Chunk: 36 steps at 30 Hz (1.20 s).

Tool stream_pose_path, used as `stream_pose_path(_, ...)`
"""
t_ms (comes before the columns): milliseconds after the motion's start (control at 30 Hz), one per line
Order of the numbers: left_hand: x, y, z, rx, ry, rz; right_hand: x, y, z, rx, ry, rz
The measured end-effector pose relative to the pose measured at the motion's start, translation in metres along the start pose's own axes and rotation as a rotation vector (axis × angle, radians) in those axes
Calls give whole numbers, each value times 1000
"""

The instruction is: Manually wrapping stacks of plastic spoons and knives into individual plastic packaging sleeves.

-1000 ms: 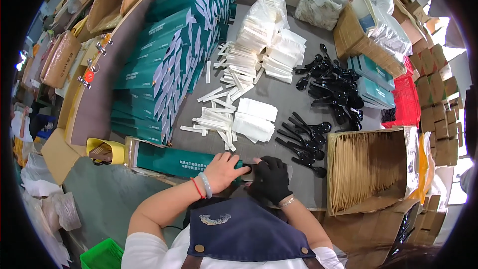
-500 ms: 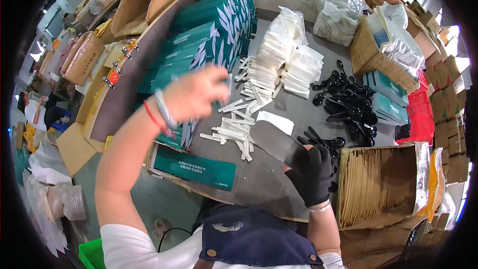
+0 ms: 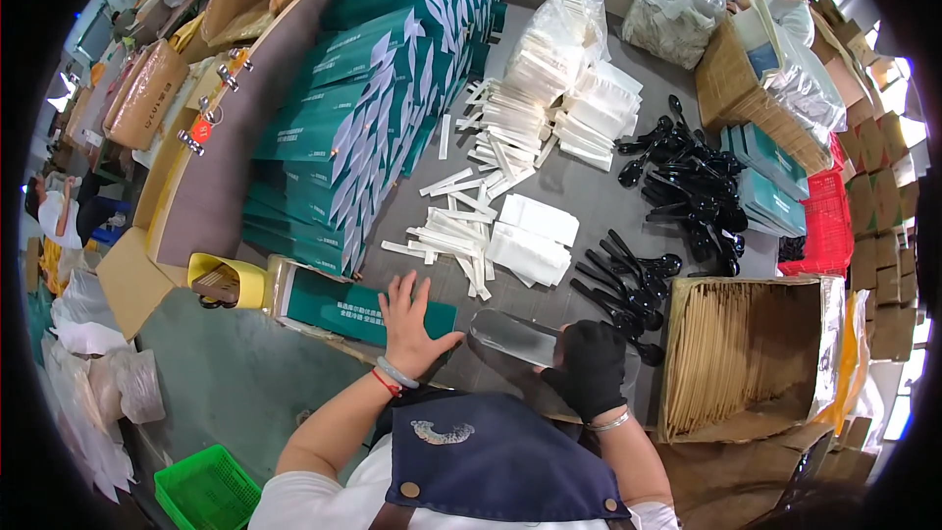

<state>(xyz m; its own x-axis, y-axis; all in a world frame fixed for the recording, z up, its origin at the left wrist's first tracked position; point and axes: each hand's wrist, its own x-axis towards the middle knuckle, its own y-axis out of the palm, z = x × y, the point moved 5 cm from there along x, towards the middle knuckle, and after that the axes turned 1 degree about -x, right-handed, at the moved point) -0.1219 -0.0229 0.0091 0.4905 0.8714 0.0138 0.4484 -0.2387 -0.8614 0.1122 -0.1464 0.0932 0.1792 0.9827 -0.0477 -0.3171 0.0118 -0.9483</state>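
Note:
My bare left hand [image 3: 412, 327] lies with its fingers spread on a flat dark green printed packet [image 3: 324, 306] at the table's front edge, holding nothing. In my right hand [image 3: 591, 365], which wears a black fingerless glove, is one end of a long see-through plastic piece [image 3: 515, 339] with a rounded far end. It lies low over the table, pointing left toward my left thumb. Just beyond are white paper packets [image 3: 533, 236] and a loose heap of narrow white paper-wrapped strips [image 3: 451, 236]. Black plastic spoons [image 3: 623, 285] lie beyond my right hand.
Green printed sleeves [image 3: 343, 128] stand in rows at the left. Bagged white packets [image 3: 559, 59] and more black spoons [image 3: 697, 186] lie farther back. An open carton of brown flat pieces [image 3: 746, 353] stands right; a yellow container [image 3: 231, 280] hangs at left. Another person [image 3: 785, 0] is at the far right.
My left hand has come down from over the green sleeves to the front green packet, fingers spread. My right hand has drawn the clear plastic piece toward me, off the white packets.

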Motion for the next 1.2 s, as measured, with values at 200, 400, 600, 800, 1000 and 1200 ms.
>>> stream_pose_path(200, 2, -2, 5, -92, -12, 1, 1, 24, 11, 66, -33, 58)
stream_pose_path(400, 16, -10, 0, -114, 108, 24, 29, 61, 56, 196, -208, -89)
stream_pose_path(600, 85, -25, 12, 41, 283, -159, -3, 15, -45, 130, 158, -300)
stream_pose_path(800, 108, -25, 15, 84, 340, -66, -182, -11, -261, 150, 864, -701)
stream_pose_path(1000, 118, -29, 6, -69, 266, 75, -223, -8, -306, -28, 1015, -405)
stream_pose_path(1200, 122, -23, 16, -55, 259, -31, -189, -24, -281, -160, 1080, -286)
